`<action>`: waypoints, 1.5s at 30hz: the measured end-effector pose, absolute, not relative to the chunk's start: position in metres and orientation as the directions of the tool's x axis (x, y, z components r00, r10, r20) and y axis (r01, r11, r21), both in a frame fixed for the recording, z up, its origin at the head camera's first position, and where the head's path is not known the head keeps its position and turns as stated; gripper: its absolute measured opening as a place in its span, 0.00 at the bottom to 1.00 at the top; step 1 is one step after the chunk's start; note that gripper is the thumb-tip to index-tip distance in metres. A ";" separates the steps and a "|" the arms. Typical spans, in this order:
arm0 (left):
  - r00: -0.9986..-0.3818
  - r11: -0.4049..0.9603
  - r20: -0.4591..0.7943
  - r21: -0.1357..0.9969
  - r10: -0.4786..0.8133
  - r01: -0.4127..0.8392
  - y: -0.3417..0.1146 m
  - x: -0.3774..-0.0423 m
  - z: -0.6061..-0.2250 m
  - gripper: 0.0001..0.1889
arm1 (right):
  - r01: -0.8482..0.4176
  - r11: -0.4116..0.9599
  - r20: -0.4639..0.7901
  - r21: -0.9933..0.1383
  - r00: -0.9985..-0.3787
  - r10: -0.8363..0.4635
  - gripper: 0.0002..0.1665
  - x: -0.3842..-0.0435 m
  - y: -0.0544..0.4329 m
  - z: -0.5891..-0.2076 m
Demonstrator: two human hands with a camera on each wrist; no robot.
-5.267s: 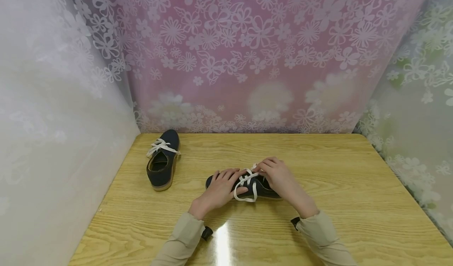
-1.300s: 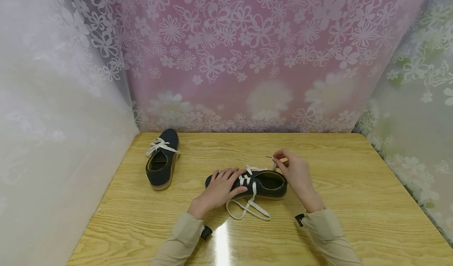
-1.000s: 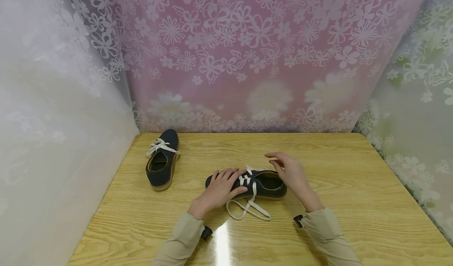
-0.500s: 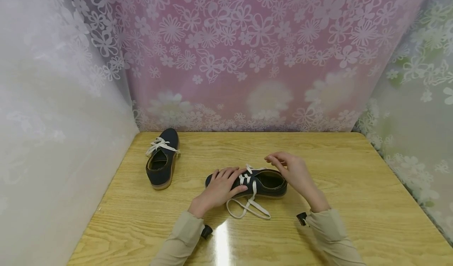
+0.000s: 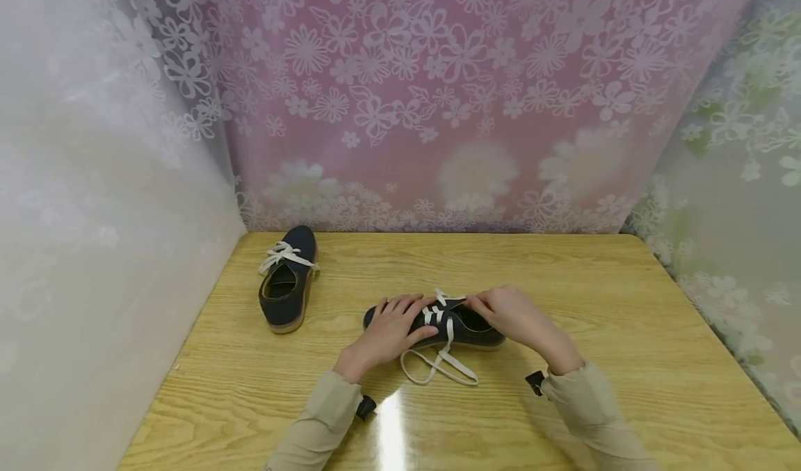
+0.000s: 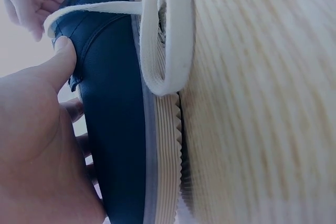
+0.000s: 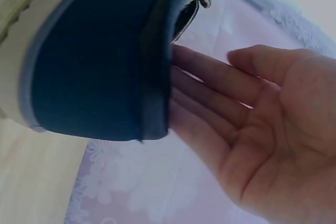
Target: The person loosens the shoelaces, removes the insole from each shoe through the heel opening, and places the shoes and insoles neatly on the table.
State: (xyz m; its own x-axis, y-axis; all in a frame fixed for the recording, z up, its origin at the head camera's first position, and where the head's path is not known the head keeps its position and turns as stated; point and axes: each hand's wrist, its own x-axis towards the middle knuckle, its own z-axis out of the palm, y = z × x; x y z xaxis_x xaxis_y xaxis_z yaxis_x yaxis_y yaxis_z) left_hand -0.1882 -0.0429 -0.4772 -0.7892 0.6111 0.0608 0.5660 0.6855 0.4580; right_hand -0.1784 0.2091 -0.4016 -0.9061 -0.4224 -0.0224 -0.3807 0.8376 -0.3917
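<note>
A dark navy shoe point(image 5: 459, 333) lies on the table with its toe to the left. My left hand point(image 5: 393, 328) grips the toe part, thumb on the near side and fingers over the top, as the left wrist view also shows. One white shoelace point(image 5: 446, 356) trails from the near eyelets in a loose loop on the table. On the far side another length of lace point(image 5: 452, 297) runs toward my right hand point(image 5: 510, 314). That hand's fingertips are at the far edge of the shoe opening; in the right wrist view its fingers point(image 7: 210, 93) extend behind the collar, thumb apart.
A second navy shoe point(image 5: 284, 309), its white laces point(image 5: 284, 255) tied, stands at the back left of the wooden table point(image 5: 594, 290). Flowered curtains point(image 5: 438, 144) hang behind and at both sides. A dark wrist camera point(image 5: 366, 408) sits under the left wrist.
My right hand, which pinched a raised lace end, has parted its fingers and moved down to the shoe opening. The near lace, earlier looped over the shoe, lies on the table. My left hand stays.
</note>
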 end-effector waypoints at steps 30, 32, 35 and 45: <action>-0.801 0.691 0.062 0.468 0.596 0.551 -0.035 -0.183 -0.473 0.33 | -0.426 0.852 -0.647 -0.303 -0.565 -0.512 0.21 -0.238 0.186 -0.382; -0.801 0.688 0.066 0.473 0.596 0.551 -0.035 -0.183 -0.472 0.33 | -0.439 0.855 -0.654 -0.277 -0.565 -0.503 0.22 -0.239 0.184 -0.382; -0.799 0.685 0.072 0.472 0.597 0.555 -0.036 -0.183 -0.473 0.33 | -0.467 0.851 -0.668 -0.242 -0.556 -0.495 0.23 -0.242 0.179 -0.382; -0.792 0.672 0.079 0.484 0.605 0.561 -0.035 -0.182 -0.474 0.34 | -0.402 0.894 -0.736 -0.199 -0.541 -0.407 0.22 -0.246 0.170 -0.379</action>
